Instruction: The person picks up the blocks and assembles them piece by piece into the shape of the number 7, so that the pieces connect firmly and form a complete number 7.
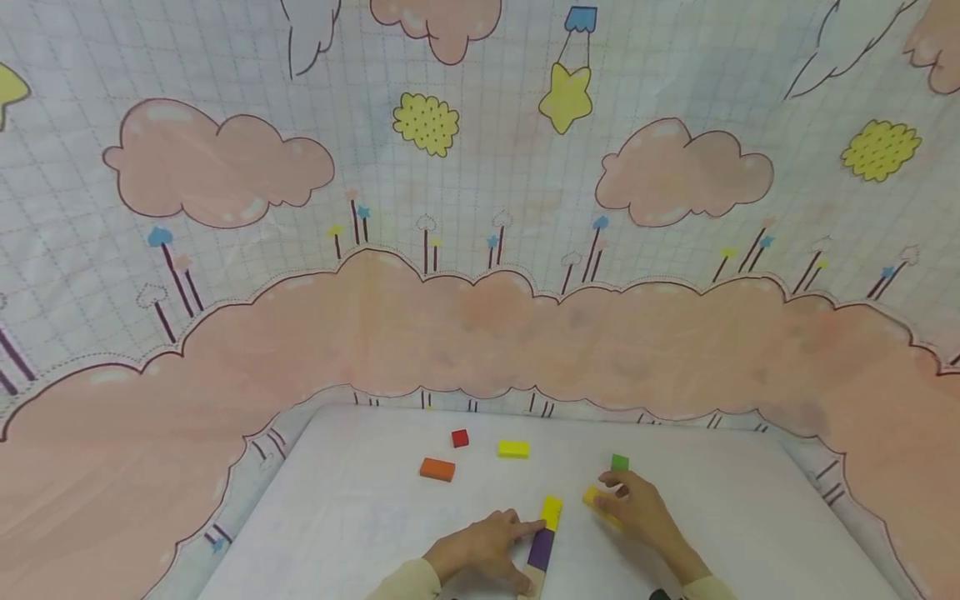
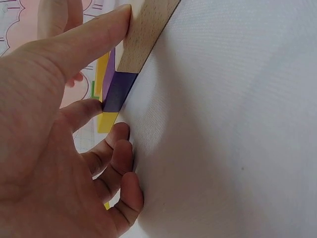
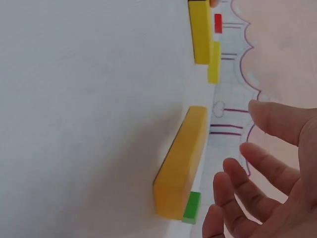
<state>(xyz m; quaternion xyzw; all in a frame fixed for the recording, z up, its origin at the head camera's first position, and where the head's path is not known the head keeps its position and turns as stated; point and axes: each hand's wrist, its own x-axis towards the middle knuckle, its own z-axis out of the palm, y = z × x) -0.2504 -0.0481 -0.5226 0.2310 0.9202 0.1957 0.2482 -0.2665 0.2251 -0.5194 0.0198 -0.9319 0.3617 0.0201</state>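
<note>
A row of blocks lies end to end on the white surface: a yellow block (image 1: 552,505), a purple block (image 1: 540,550) and a plain wooden block (image 2: 143,39). Beside it, my left hand (image 1: 487,543) touches the row with thumb and forefinger. Its thumb rests on the wooden block, its forefinger reaches the side near the purple-yellow joint, and the other fingers bend loosely. My right hand (image 1: 643,510) hovers at an orange-yellow block (image 3: 181,163), fingers spread and apart from it in the right wrist view. A small green block (image 1: 619,461) lies just beyond that hand.
Farther back on the white tabletop (image 1: 360,500) lie a red cube (image 1: 460,438), an orange block (image 1: 437,470) and another yellow block (image 1: 513,450). A cloth printed with clouds (image 1: 480,333) hangs behind and around the table.
</note>
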